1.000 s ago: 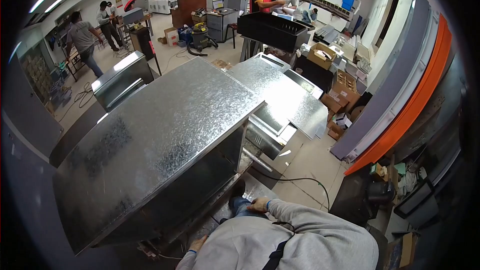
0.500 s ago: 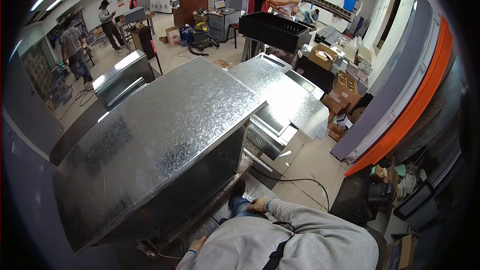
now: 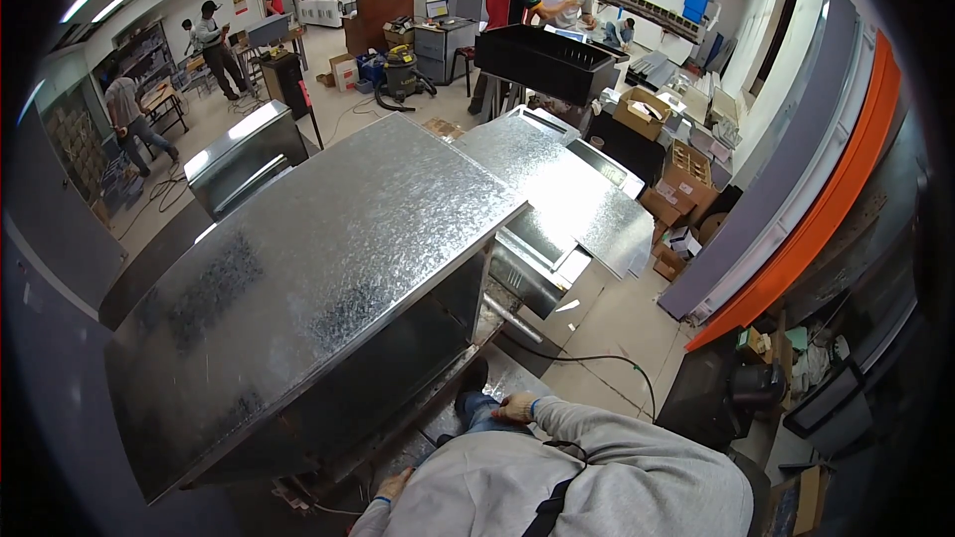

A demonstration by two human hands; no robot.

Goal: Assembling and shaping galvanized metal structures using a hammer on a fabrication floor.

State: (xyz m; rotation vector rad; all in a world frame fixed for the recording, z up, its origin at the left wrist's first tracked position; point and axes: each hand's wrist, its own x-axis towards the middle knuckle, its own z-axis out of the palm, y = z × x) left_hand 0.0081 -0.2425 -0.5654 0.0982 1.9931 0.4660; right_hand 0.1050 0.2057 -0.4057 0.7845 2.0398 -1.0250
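My right hand [image 3: 515,408] rests on my jeans-clad leg [image 3: 481,412], its fingers lying loosely over it with nothing visible in them. Lower down, at the left side of my grey top, my left hand [image 3: 395,484] lies low near my lap, partly hidden by my body. It looks relaxed and without an object. In front of me stands a large galvanized sheet-metal box [image 3: 328,229] with a smooth, mottled top and a dark open side facing me. Neither hand touches it.
Beyond its right end are more metal sheets [image 3: 557,179] and a metal tube [image 3: 512,320]. A black cable [image 3: 597,359] crosses the floor. Cardboard boxes [image 3: 686,179] and an orange-edged panel [image 3: 846,209] stand right. Co-workers stand behind a black bin [image 3: 547,62]; others are far left.
My hands and the metal box stay put. At the far left a person has stepped further left. Behind the black bin, the person in red and black has shifted left and lowered an arm.
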